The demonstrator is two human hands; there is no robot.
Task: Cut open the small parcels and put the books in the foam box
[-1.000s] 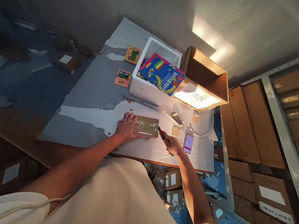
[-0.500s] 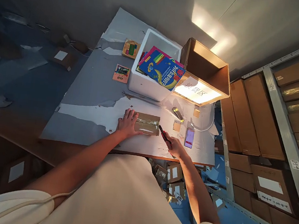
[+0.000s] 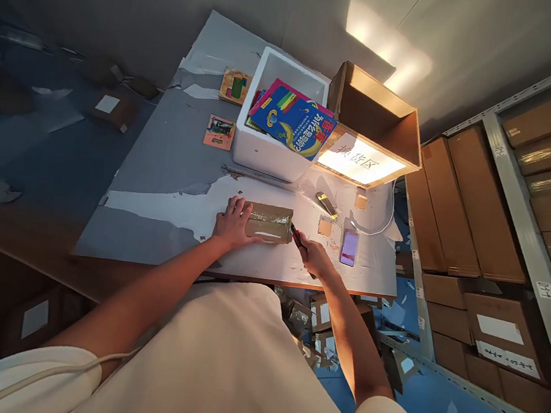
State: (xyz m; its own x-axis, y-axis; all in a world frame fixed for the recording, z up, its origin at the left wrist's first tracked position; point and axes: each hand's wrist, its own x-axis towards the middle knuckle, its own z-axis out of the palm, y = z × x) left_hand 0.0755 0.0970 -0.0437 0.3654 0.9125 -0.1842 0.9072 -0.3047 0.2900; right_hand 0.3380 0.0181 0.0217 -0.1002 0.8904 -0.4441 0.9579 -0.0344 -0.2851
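A small cardboard box with shiny clear tape along its top lies near the front of the table. My left hand grips its left end, fingers over the top and thumb along the near side. My right hand is closed around a dark utility knife with a bit of red on it. The knife's tip is at the box's right end; whether the blade has entered the tape cannot be made out. Behind the box lies a second, black and yellow utility knife, touched by neither hand.
A white foam box holding books stands behind, beside an open carton with a handwritten sign. A phone lies at right, two small books at left. Shelves of cartons flank the table's right.
My right hand has moved slightly left and up, bringing the knife against the box's right end. My left hand keeps its hold. The whole view has shifted a little.
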